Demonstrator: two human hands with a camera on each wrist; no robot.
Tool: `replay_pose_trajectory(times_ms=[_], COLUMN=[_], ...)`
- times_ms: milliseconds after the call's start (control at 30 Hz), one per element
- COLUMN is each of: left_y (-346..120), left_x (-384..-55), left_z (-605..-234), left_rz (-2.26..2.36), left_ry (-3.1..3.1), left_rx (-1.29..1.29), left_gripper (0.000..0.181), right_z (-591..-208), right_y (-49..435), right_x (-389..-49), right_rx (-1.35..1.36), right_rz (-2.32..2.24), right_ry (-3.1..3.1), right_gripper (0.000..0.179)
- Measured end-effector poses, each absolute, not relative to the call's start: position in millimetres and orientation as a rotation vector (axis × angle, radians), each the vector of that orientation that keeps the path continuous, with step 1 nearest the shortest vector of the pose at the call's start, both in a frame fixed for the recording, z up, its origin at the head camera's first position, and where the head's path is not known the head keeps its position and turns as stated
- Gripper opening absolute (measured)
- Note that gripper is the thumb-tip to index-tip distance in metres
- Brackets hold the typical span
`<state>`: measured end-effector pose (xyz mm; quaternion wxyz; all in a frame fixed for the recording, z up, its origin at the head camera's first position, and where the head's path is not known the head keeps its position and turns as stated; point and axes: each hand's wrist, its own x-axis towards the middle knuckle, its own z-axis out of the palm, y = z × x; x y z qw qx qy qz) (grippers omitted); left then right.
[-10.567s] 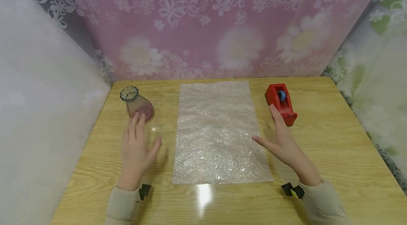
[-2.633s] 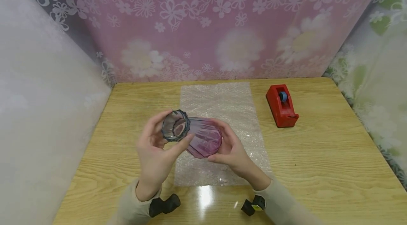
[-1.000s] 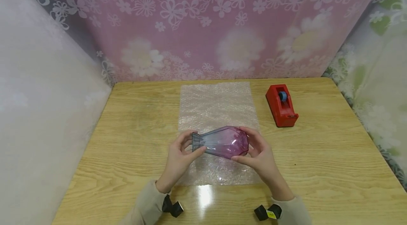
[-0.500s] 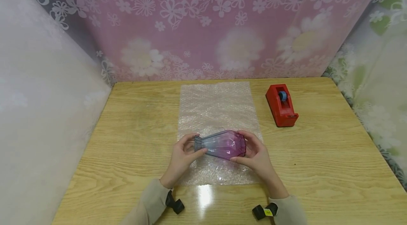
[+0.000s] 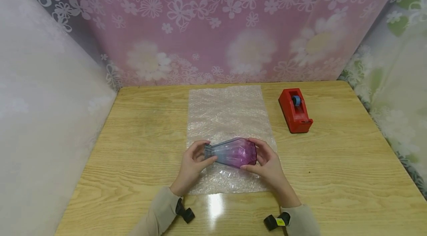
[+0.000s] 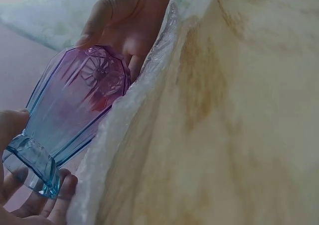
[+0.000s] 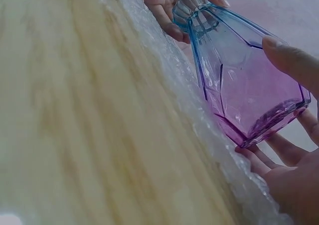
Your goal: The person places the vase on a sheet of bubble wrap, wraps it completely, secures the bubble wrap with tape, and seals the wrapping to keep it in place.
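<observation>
Vase [image 5: 230,153] held sideways over near half of bubble wrap [image 5: 228,112], blue neck toward left, pink base toward right; cannot tell whether glass touches wrap. Left hand [image 5: 190,166]: thumb and fingers curled round neck, far fingers partly hidden in head view. Right hand [image 5: 271,167]: grips base end, thumb on near side, other fingers partly behind glass. Wrap beneath hands partly covered. Each wrist view crops its own hand. Red tape dispenser [image 5: 295,112] on table [image 5: 340,162], right of wrap; table cut off at bottom.
</observation>
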<state>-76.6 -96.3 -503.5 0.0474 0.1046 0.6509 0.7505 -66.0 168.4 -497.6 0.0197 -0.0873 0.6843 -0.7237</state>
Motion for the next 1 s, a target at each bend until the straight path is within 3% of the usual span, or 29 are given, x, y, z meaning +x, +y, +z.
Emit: replay_pose_trajectory(times_ms=[533, 667, 833, 1000], left_y=[-98.2, -99.2, -100.0, -93.2], left_x=[-74.9, -75.3, -76.5, -68.5], left_z=[-505.0, -500.4, -484.6, -461.9], left_rz=[2.225, 2.138, 1.769, 1.208], left_ry=[2.089, 2.241, 2.852, 3.285], left_rx=[0.351, 0.385, 0.877, 1.496], left_gripper=[0.054, 0.060, 0.072, 0.055], right_z=[-501.6, -503.3, -503.8, -504.2], right_y=[171.4, 171.9, 172.1, 172.0], right_x=[-68.4, -69.1, -68.4, -68.5], right_rx=[-0.396, -0.407, -0.398, -0.408], right_rz=[-2.192, -2.183, -2.178, -2.186], right_ry=[2.165, 2.168, 2.163, 2.163], right_gripper=[0.085, 0.085, 0.085, 0.084])
